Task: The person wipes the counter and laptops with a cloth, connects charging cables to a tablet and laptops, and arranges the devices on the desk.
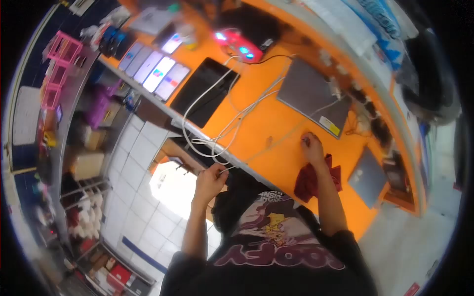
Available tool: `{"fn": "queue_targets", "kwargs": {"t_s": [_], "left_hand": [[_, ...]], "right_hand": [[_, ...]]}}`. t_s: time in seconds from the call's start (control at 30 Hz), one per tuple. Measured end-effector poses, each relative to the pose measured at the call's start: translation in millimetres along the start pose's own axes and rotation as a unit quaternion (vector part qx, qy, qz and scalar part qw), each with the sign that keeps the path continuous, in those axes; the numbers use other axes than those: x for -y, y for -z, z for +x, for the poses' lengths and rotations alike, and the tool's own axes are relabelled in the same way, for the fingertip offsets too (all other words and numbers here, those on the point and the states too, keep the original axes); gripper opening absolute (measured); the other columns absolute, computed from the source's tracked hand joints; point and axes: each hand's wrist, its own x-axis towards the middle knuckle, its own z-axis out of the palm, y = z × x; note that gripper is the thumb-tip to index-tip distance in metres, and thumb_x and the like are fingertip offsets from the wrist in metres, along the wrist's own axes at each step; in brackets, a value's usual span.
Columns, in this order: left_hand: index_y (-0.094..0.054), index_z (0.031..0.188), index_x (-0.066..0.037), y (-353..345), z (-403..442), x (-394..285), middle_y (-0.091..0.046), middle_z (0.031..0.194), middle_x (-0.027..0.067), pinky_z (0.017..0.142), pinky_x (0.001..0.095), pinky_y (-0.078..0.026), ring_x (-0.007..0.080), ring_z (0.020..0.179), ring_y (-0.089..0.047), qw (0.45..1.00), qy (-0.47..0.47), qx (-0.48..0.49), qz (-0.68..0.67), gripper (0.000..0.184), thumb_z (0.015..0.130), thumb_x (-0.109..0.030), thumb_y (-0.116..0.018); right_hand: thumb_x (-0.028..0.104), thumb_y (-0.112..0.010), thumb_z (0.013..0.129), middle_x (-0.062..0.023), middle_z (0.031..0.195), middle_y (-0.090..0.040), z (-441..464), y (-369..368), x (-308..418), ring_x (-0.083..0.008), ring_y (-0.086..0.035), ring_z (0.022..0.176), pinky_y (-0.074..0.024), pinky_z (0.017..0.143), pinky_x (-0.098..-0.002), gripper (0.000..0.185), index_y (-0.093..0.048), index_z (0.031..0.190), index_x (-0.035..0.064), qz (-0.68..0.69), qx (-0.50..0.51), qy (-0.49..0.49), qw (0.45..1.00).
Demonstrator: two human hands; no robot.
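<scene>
At the table's front edge my left hand (211,179) is closed round a white cable (186,116). The cable hangs in a loop over the edge, and its strands run back across the orange table (266,165). A thin stretch of cable also runs from near this hand toward the closed grey laptop (312,91). My right hand (312,148) is over the tabletop with its fingers curled together; whatever is in them, if anything, is too small to make out. Beneath my right forearm lies a dark red cloth (307,181).
A black tablet (205,91) and several phones (155,72) lie to the left. Behind them stands a red device with blue lights (242,48). A grey flat panel (368,177) is at the right. Shelves with boxes (89,165) stand beyond the tiled floor.
</scene>
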Motion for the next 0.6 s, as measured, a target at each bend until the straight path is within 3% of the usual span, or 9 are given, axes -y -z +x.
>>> {"fn": "queue_targets", "kwargs": {"t_s": [0.07,0.2,0.27,0.3,0.37,0.4,0.47,0.5,0.6], "left_hand": [[-0.068,0.096,-0.009,5.2,-15.5,29.3,-0.064,0.064,0.0123,0.056,0.0387,-0.046,0.0301,0.058,-0.062,0.994,-0.027,-0.065,0.083,0.021,0.089,-0.029,-0.069],[-0.071,0.09,-0.009,39.5,-45.0,53.9,-0.063,0.062,0.0153,0.056,0.0423,-0.046,0.029,0.059,-0.065,0.996,0.077,-0.041,0.037,0.022,0.092,-0.029,-0.065],[-0.069,0.109,-0.01,38.0,-47.7,90.9,-0.07,0.086,0.0182,0.071,0.0439,-0.051,0.0281,0.084,-0.069,0.995,0.089,-0.03,0.031,0.027,0.091,-0.03,-0.065],[-0.069,0.109,-0.01,30.1,-47.6,100.8,-0.07,0.086,0.0182,0.071,0.0439,-0.051,0.0281,0.084,-0.069,0.995,0.091,-0.032,0.03,0.027,0.091,-0.03,-0.065],[-0.055,0.134,-0.013,16.1,-42.2,91.8,-0.061,0.126,0.0213,0.095,0.0566,-0.045,0.0365,0.121,-0.056,0.925,0.08,-0.057,0.368,0.049,0.089,-0.026,-0.067],[-0.039,0.148,-0.015,13.4,-25.4,84.5,-0.041,0.149,0.0204,0.107,0.0704,-0.029,0.0442,0.141,-0.032,0.927,0.133,0.025,0.35,0.07,0.085,-0.022,-0.069],[-0.049,0.136,-0.004,16.7,3.7,36.8,-0.055,0.135,0.0223,0.105,0.0518,-0.043,0.0403,0.127,-0.052,0.982,-0.037,-0.073,0.169,0.064,0.078,-0.018,-0.073],[-0.052,0.132,-0.001,-0.4,26.0,25.3,-0.059,0.129,0.022,0.1,0.0453,-0.047,0.0396,0.117,-0.058,0.969,-0.131,-0.159,0.139,0.062,0.077,-0.019,-0.074],[-0.047,0.138,0.001,-27.1,76.4,-41.2,-0.057,0.129,0.0248,0.103,0.0509,-0.043,0.0398,0.122,-0.054,0.932,-0.157,-0.282,0.167,0.076,0.08,-0.039,-0.076]], "right_hand": [[0.004,-0.064,0.083,-0.0109,0.081,-0.062,-0.1,0.1,0.2,-0.0215,-0.062,0.073,-0.0499,0.068,-0.0334,0.012,-0.061,0.095,0.0049,0.039,0.002,-0.006,0.999],[0.004,-0.063,0.085,-0.0069,0.073,-0.059,0.8,4.1,5.3,-0.0148,-0.057,0.066,-0.0479,0.062,-0.0302,0.01,-0.061,0.094,0.0044,0.021,0.016,-0.029,0.999],[0.005,-0.063,0.085,-0.006,0.073,-0.059,1.1,-0.1,2.0,-0.0139,-0.057,0.065,-0.0474,0.061,-0.0301,0.009,-0.061,0.094,0.0046,0.035,0.011,-0.032,0.999],[0.005,-0.063,0.086,-0.0051,0.072,-0.059,0.8,-1.8,0.6,-0.0131,-0.056,0.064,-0.0469,0.06,-0.03,0.009,-0.06,0.094,0.0048,0.047,0.004,-0.038,0.998],[0.006,-0.063,0.087,-0.0052,0.072,-0.058,-0.1,-4.2,-3.6,-0.013,-0.056,0.064,-0.0466,0.06,-0.0296,0.008,-0.06,0.094,0.0046,0.043,0.001,-0.028,0.999],[0.006,-0.062,0.088,-0.0053,0.072,-0.058,1.1,-5.2,-5.1,-0.013,-0.055,0.064,-0.0463,0.06,-0.0292,0.007,-0.06,0.094,0.0044,0.037,-0.004,-0.018,0.999],[0.009,-0.063,0.089,-0.0073,0.075,-0.06,-0.8,-7.2,-13.8,-0.016,-0.057,0.066,-0.0474,0.062,-0.0317,0.008,-0.06,0.095,0.0041,0.044,0.001,-0.014,0.999],[0.012,-0.063,0.09,-0.0093,0.077,-0.062,0.4,-9.0,-14.9,-0.0189,-0.059,0.068,-0.0484,0.064,-0.0341,0.01,-0.06,0.095,0.0038,0.051,0.003,-0.016,0.999],[0.011,-0.061,0.092,-0.0051,0.074,-0.059,0.7,-4.3,-2.6,-0.0132,-0.054,0.068,-0.0464,0.063,-0.0304,0.009,-0.06,0.097,0.0031,0.092,0.041,-0.047,0.994]]}}
